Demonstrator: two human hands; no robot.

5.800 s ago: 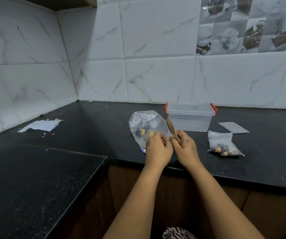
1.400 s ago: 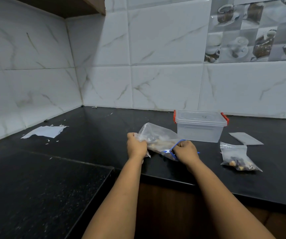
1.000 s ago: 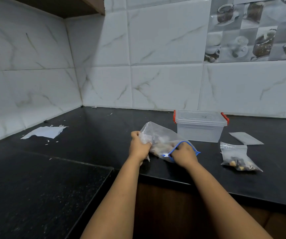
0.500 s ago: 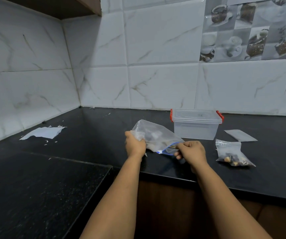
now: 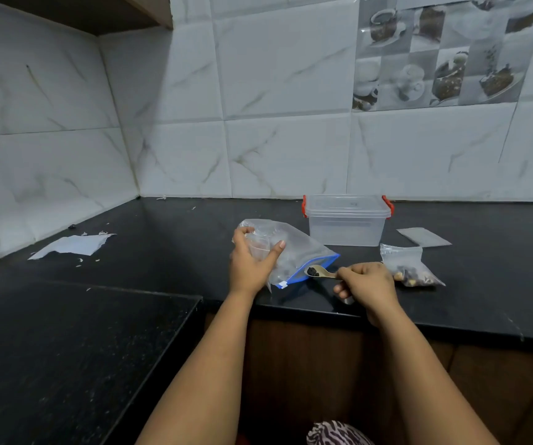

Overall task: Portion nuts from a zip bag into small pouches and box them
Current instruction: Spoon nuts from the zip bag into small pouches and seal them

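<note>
Head view, only one we have. Black speckled stone counter (image 5: 162,252) runs in an L along white marble-look wall tiles (image 5: 284,149). Clear lidded plastic box with red side clips (image 5: 347,223) sits closed toward the back, at 12 o'clock from the right hand. Flat empty clear pouch (image 5: 423,236) lies at 3 o'clock from the box, near it but apart. Small filled clear pouch of mixed nuts (image 5: 410,266) lies just in front of the flat one, at 2 o'clock from the right hand and close beside it; we can't tell if they touch. Torn white paper scrap (image 5: 72,245) with small crumbs around it lies well apart at 9 o'clock from the left hand. Dark wooden cabinet front (image 5: 323,364) shows below the counter edge.

Nothing stands between the hands and the box.

Large clear zip bag with a blue seal strip (image 5: 297,252) lies tilted at the counter's front, mouth facing 4 o'clock toward the right hand. Our left hand (image 5: 249,261) grips the bag's closed end, thumb and fingers curled round bunched plastic, forearm coming up from 6 o'clock. Our right hand (image 5: 366,282) is fisted round the handle of a small brownish spoon (image 5: 318,272), knuckles up. Spoon bowl points to 9 o'clock, sits right at the bag mouth and carries a few dark nuts.
</note>
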